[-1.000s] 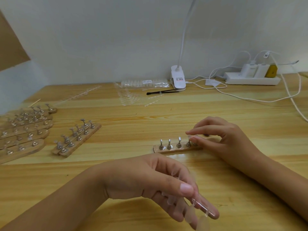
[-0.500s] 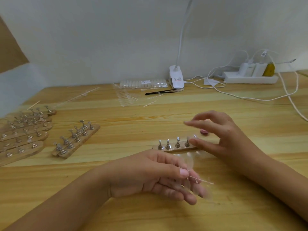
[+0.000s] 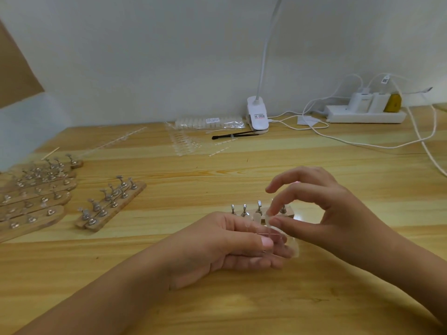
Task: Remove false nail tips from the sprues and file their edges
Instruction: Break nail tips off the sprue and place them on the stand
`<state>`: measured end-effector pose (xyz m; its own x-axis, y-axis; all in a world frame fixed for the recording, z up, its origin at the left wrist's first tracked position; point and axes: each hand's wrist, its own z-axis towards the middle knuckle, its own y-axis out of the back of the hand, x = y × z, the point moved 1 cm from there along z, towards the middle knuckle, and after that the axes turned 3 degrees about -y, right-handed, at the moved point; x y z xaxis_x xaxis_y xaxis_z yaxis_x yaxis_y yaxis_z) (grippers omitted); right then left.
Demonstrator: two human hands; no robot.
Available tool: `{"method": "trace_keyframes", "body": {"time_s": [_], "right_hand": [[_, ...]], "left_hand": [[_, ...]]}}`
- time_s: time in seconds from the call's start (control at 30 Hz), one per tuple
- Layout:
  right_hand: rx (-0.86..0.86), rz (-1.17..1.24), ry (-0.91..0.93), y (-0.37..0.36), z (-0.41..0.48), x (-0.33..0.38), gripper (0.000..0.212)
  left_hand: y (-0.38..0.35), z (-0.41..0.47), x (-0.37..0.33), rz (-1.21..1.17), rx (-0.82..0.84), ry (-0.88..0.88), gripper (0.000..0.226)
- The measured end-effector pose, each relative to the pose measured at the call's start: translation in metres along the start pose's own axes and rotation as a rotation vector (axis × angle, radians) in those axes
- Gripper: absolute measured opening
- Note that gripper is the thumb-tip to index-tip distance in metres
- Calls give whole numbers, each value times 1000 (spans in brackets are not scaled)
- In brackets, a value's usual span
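Now the left hand [image 3: 217,245] grips a clear sprue [image 3: 278,235] between thumb and fingers, and the right hand [image 3: 326,213] pinches one nail tip [image 3: 267,217] on it. Just behind both hands sits a wooden peg stand [image 3: 289,212]; more stands [image 3: 108,206] lie well left of the left hand.

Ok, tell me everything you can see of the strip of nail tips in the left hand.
The strip of nail tips is a thin clear plastic rod with see-through tips branching off both sides; blur hides their count. It lies roughly level above the table, just in front of the wooden peg stand. The left hand pinches it between thumb and fingers. The right hand appears to pinch one upper tip between thumb and forefinger.
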<state>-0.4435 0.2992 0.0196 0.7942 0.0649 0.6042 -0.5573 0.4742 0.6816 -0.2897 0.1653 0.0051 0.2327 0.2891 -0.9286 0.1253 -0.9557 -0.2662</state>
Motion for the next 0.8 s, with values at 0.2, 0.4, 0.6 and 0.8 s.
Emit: {"method": "trace_keyframes", "body": {"time_s": [0.2,0.4,0.6,0.8], "right_hand": [[-82,-198,170,-1,-2,-2,12],[-51,-338,321,-6,-3,0,19],[50,246,-100,3,-1,-2,12],[2,338,-131,8,1,-4,12]], "left_hand": [[-2,1,0,-39,-15,3,24],[-2,2,2,19,-55,-41,23],[-7,-5,4,1578,-313,-859,28],[-11,-10,1,814,-148,-651,23]]}}
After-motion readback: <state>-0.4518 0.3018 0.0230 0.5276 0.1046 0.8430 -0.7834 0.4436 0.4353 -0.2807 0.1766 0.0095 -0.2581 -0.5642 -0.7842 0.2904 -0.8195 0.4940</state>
